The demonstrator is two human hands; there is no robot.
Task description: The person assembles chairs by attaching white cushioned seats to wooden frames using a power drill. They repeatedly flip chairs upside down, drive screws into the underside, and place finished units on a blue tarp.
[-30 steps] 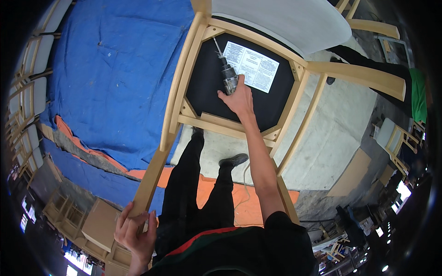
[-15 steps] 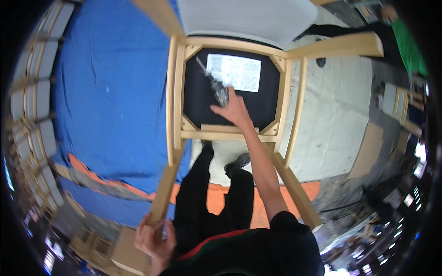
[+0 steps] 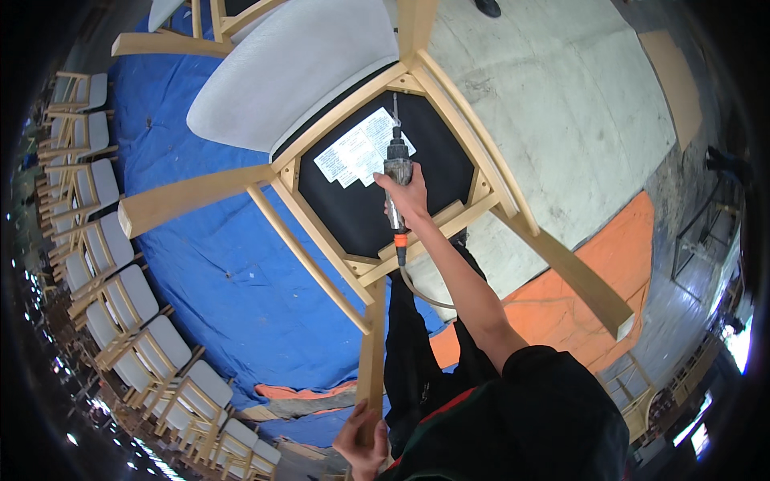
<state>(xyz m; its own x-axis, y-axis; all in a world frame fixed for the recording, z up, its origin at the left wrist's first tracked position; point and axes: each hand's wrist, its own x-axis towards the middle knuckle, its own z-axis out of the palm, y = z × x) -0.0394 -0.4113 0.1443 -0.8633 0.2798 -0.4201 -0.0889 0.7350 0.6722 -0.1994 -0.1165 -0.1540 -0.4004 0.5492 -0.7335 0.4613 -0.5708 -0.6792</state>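
An upturned chair with a pale wooden frame (image 3: 317,232) is in front of me, the black underside of its seat (image 3: 451,152) facing up. My right hand (image 3: 411,196) is wrapped round a grey power screwdriver (image 3: 396,148) with an orange collar and a hose at its rear. Its long bit points away from me, near the frame's far right corner block; whether the tip touches anything, I cannot tell. At the bottom, my left hand (image 3: 361,445) is closed round the end of the near left chair leg (image 3: 371,353). White printed sheets (image 3: 353,156) lie on the black underside.
Left of me stands a long row of similar chairs (image 3: 132,297). Blue (image 3: 224,321), off-white (image 3: 553,112) and orange (image 3: 601,256) sheets cover the floor. The chair's grey backrest (image 3: 257,88) extends beyond the seat. Part of another chair (image 3: 172,44) shows at the upper left.
The whole view has swung round, so the chair and floor sheets appear turned counterclockwise. The screwdriver's bit has moved from the seat's far left corner to its far right. My left hand keeps its leg.
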